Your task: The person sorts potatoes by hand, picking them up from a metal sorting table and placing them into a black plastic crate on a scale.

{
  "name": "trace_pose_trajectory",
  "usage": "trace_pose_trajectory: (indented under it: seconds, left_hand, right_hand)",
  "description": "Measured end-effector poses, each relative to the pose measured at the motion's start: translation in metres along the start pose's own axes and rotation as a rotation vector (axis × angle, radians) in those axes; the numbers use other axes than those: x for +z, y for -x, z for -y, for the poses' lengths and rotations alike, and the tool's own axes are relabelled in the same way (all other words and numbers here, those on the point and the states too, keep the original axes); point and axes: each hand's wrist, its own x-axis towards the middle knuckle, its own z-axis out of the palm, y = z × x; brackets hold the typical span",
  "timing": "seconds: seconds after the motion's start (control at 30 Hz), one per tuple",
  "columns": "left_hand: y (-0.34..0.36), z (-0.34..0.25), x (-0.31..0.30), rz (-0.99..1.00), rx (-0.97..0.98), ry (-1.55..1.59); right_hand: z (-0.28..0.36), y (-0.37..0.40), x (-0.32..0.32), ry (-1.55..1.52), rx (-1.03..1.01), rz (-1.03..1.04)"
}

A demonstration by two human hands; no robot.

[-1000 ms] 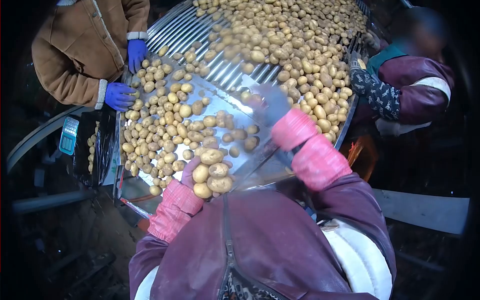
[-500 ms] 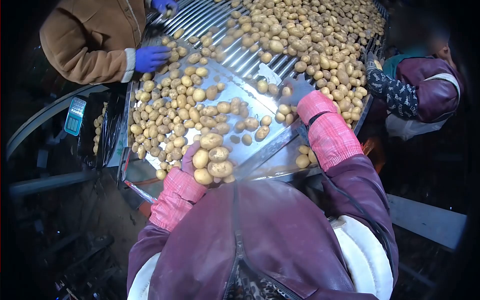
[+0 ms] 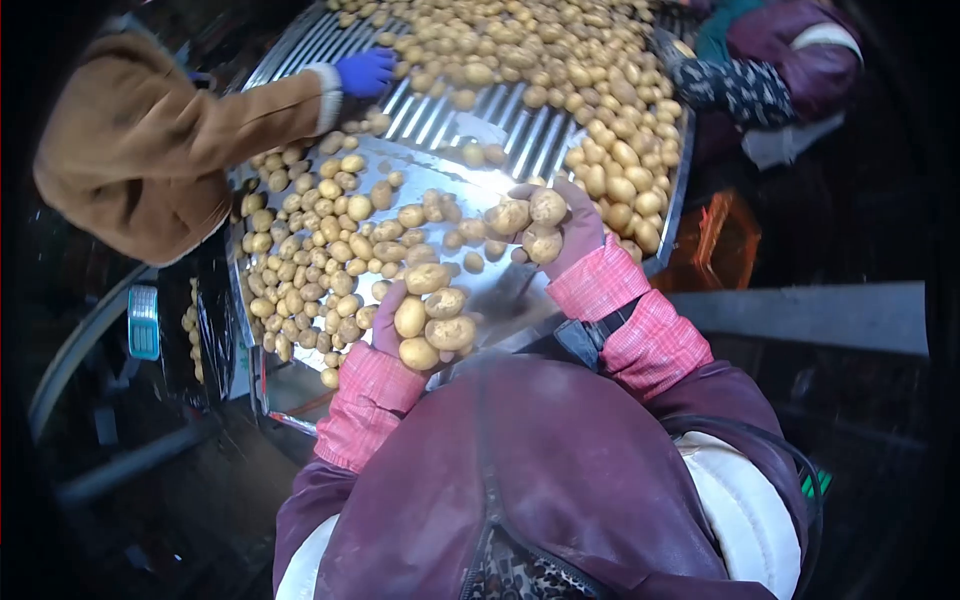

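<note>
My left hand [image 3: 387,322], in a pinkish glove, is curled around several large potatoes [image 3: 446,332] close to my body at the front of the metal tray. My right hand [image 3: 580,232], gloved the same way, is raised over the tray's right side and closed around three potatoes [image 3: 547,207]. Many smaller potatoes [image 3: 330,250] lie loosely across the left half of the metal tray [image 3: 505,295]. Most of my left fingers are hidden beneath the potatoes.
Beyond the tray, a bed of metal rollers [image 3: 545,140] carries a dense pile of potatoes [image 3: 560,50]. A co-worker's blue-gloved hand [image 3: 366,73] reaches over it from the left. Another person's patterned sleeve [image 3: 730,90] is at the right. An orange crate [image 3: 722,245] stands below the right edge.
My right hand has drawn back from the rollers towards me, bringing potatoes with it. The left hand keeps its potatoes. The co-worker's blue-gloved hand has reached further over the rollers, and the view has shifted.
</note>
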Motion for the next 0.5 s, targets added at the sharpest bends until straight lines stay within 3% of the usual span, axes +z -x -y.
trace_pose_trajectory:
  seconds: [0.13, 0.2, 0.27, 0.33, 0.37, 0.47, 0.5]
  left_hand:
    - [-0.024, 0.011, 0.027, -0.023, -0.214, -0.151]
    - [-0.023, 0.025, 0.047, -0.238, -0.17, -0.319]
    - [-0.031, 0.029, 0.023, -0.058, -0.266, -0.107]
    - [-0.036, 0.043, 0.027, 0.056, -0.359, 0.002]
    - [-0.035, 0.046, 0.031, 0.021, -0.381, -0.146]
    - [-0.04, 0.07, 0.031, 0.089, -0.473, -0.103]
    - [-0.038, 0.08, 0.037, -0.001, -0.455, -0.194]
  right_hand:
    - [-0.014, 0.037, -0.022, 0.041, -0.132, 0.015]
    - [-0.024, 0.052, -0.032, 0.285, -0.273, -0.002]
    - [-0.04, 0.059, -0.06, 0.637, -0.498, -0.062]
    - [-0.035, 0.075, -0.065, 0.357, -0.354, -0.036]
    - [-0.034, 0.081, -0.07, 0.223, -0.282, -0.019]
    - [-0.03, 0.106, -0.084, -0.016, -0.11, 0.008]
    - [-0.029, 0.115, -0.092, -0.086, -0.047, 0.001]
